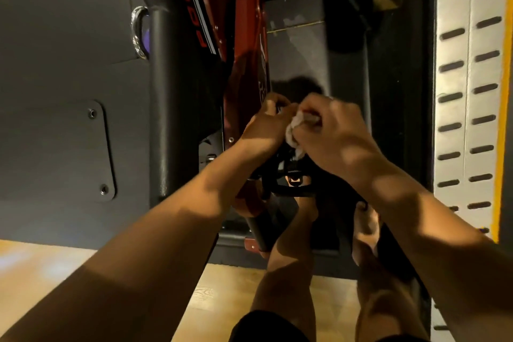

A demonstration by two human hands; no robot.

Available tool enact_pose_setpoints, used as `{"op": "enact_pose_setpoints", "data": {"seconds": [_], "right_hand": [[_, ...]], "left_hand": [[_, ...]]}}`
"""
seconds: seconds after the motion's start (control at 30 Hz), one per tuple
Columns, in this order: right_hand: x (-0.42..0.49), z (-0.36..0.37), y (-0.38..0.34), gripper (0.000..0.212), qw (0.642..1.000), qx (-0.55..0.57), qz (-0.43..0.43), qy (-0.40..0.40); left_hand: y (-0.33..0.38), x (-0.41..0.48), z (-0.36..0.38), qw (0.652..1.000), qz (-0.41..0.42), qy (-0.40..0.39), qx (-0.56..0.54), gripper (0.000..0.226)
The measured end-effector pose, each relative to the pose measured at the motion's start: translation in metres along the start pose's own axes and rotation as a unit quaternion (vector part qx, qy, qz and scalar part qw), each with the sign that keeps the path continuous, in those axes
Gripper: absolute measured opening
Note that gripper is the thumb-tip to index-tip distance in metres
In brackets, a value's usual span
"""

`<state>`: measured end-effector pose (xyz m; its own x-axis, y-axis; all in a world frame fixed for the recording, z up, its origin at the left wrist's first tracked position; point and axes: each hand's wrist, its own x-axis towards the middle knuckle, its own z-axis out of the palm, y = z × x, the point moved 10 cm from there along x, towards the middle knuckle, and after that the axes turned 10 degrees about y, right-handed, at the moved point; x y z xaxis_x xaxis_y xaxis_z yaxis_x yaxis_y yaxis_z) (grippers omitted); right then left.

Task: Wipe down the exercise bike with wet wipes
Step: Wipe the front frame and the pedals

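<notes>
The exercise bike (pixel 244 44) has a red and black frame and runs from the top centre down to my hands. Its black pedal with a cage and strap (pixel 288 175) sits under both hands. My left hand (pixel 266 125) grips the top of the pedal next to the red frame. My right hand (pixel 338 133) is closed on a crumpled white wet wipe (pixel 294 130) and presses it against the pedal. The two hands touch each other. Most of the pedal is hidden by them.
A black upright post (pixel 161 97) stands left of the bike, with a metal ring (pixel 138 30) on it. Dark rubber mat (pixel 61 125) covers the floor; wooden floor (pixel 39 266) lies nearer. A white slotted panel (pixel 469 108) runs along the right. My bare legs (pixel 291 258) are below.
</notes>
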<state>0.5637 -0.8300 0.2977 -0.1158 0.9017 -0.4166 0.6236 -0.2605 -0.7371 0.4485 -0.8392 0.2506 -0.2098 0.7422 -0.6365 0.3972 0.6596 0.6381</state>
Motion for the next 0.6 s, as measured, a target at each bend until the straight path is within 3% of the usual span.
{"op": "enact_pose_setpoints", "data": {"seconds": [0.07, 0.2, 0.33, 0.6], "right_hand": [[-0.017, 0.006, 0.011, 0.008, 0.999, 0.009, 0.030, 0.009], [-0.033, 0.024, 0.005, 0.037, 0.992, -0.107, -0.031, 0.055], [-0.037, 0.028, 0.004, 0.047, 0.979, -0.176, -0.072, 0.074], [-0.035, 0.030, 0.005, 0.057, 0.987, -0.156, -0.033, 0.025]], "left_hand": [[-0.005, -0.007, 0.002, 0.998, -0.003, 0.012, 0.055, 0.020], [-0.006, -0.006, 0.011, 0.981, 0.047, -0.029, 0.185, 0.036], [-0.001, -0.012, 0.005, 0.996, 0.022, -0.020, 0.080, 0.030], [-0.008, -0.012, 0.015, 0.993, -0.025, -0.076, 0.092, 0.024]]}}
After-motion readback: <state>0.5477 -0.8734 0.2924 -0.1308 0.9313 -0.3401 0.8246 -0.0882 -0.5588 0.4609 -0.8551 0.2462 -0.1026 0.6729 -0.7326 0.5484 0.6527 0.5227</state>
